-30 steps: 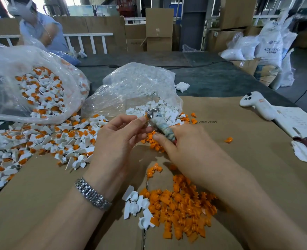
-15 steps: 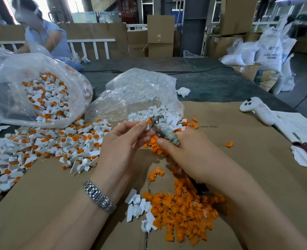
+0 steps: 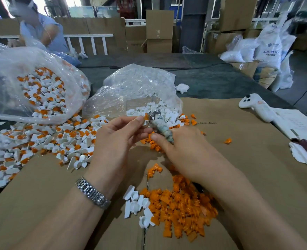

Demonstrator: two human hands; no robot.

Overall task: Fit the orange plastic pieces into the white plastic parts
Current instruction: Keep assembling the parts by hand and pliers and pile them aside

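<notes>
Head view: the left hand pinches a small white part, mostly hidden by its fingertips, against the metal tip of a wrapped tool gripped in the right hand. Loose orange pieces lie heaped on the cardboard-covered surface below the wrists, beside a few white parts.

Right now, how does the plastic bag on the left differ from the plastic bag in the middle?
The left bag holds white parts fitted with orange pieces; the middle bag holds only white parts. The left bag looks bigger and fuller. Both are clear, and parts spill from their mouths.
</notes>
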